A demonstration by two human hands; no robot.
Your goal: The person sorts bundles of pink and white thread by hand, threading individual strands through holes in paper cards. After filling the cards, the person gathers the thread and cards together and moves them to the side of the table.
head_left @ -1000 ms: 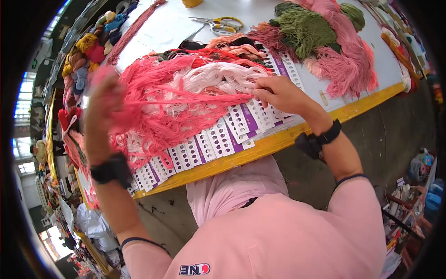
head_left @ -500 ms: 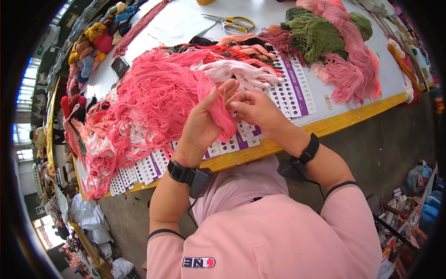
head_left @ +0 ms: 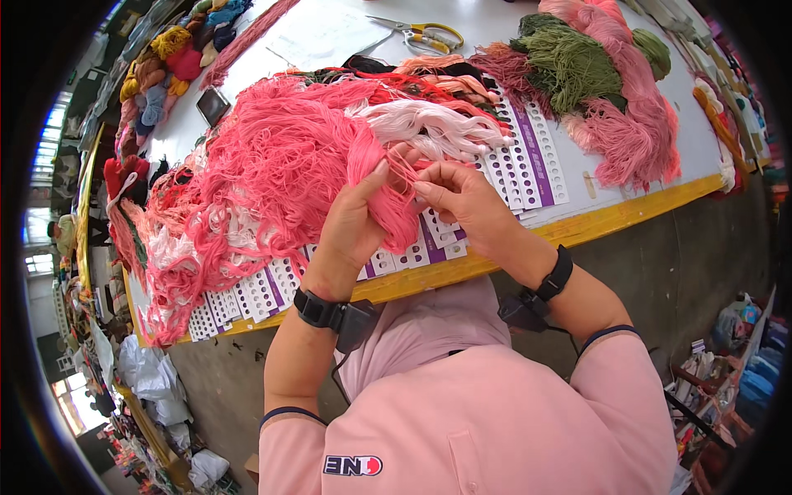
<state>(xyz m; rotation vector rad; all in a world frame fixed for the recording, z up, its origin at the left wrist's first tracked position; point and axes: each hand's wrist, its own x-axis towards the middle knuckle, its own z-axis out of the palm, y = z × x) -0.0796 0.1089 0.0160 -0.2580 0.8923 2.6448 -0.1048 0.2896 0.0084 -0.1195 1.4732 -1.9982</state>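
Observation:
A big loose heap of pink thread [head_left: 280, 157] lies over the near left of the table. My left hand [head_left: 359, 210] is wrapped round a thick hank of it, thumb toward me, with the fingers partly hidden behind the strands. Close beside it, my right hand [head_left: 462, 198] pinches a few thin pink strands between thumb and fingertips, drawn out from the hank. White thread [head_left: 429, 128] lies just beyond both hands. Under the heap and my hands, white cards with purple bands and rows of holes [head_left: 528, 157] stick out.
Yellow-handled scissors [head_left: 425, 35] lie at the far side by a sheet of paper [head_left: 330, 37]. A dark phone-like device [head_left: 213, 106] rests at left. Green thread [head_left: 569, 62] and dusky pink hanks [head_left: 627, 132] are piled at right. The table has a yellow edge [head_left: 610, 231].
My right hand has drawn slightly away to the right, and thin pink strands now stretch between the hands. My left hand keeps its hold on the hank. The whole view has shifted a little.

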